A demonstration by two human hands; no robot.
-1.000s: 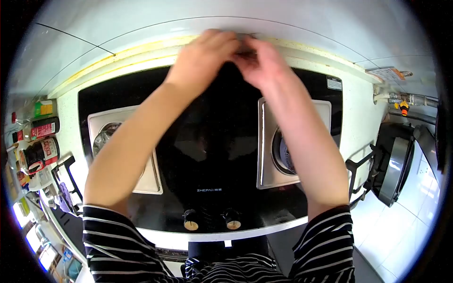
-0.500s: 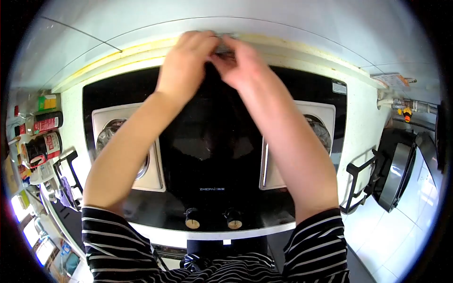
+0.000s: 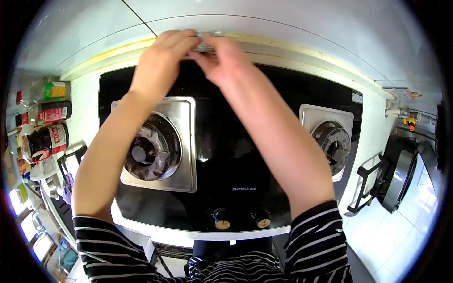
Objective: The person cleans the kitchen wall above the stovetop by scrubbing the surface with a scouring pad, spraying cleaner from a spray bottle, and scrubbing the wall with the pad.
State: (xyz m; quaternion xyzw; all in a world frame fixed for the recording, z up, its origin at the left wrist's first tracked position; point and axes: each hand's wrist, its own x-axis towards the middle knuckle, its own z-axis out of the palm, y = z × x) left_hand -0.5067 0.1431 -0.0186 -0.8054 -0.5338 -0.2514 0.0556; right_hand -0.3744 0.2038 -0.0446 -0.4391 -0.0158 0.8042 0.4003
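My left hand (image 3: 163, 54) and my right hand (image 3: 225, 55) are close together at the back ledge behind the cooktop (image 3: 226, 137). Between them is a small silvery, shiny thing (image 3: 204, 46), partly covered by fingers and blurred; its kind I cannot make out. The fingers of both hands are bent around it, the right thumb and forefinger pinching its right side. Below my left forearm lies the left burner (image 3: 151, 148) in its square metal tray, without a pan support. The right burner (image 3: 332, 146) sits beyond my right forearm.
Bottles and jars (image 3: 54, 137) stand at the left. Removed pan supports lie on either side, a black one (image 3: 368, 184) at the right. Further right are a dark pan (image 3: 401, 174) and a gas valve (image 3: 411, 123). Two knobs (image 3: 222, 219) face the front edge. Tiled wall (image 3: 283, 14) rises behind.
Both hands have moved left along the back ledge with the silvery thing between them. My view has shifted too, so the cooktop appears further right and the left burner is more exposed.
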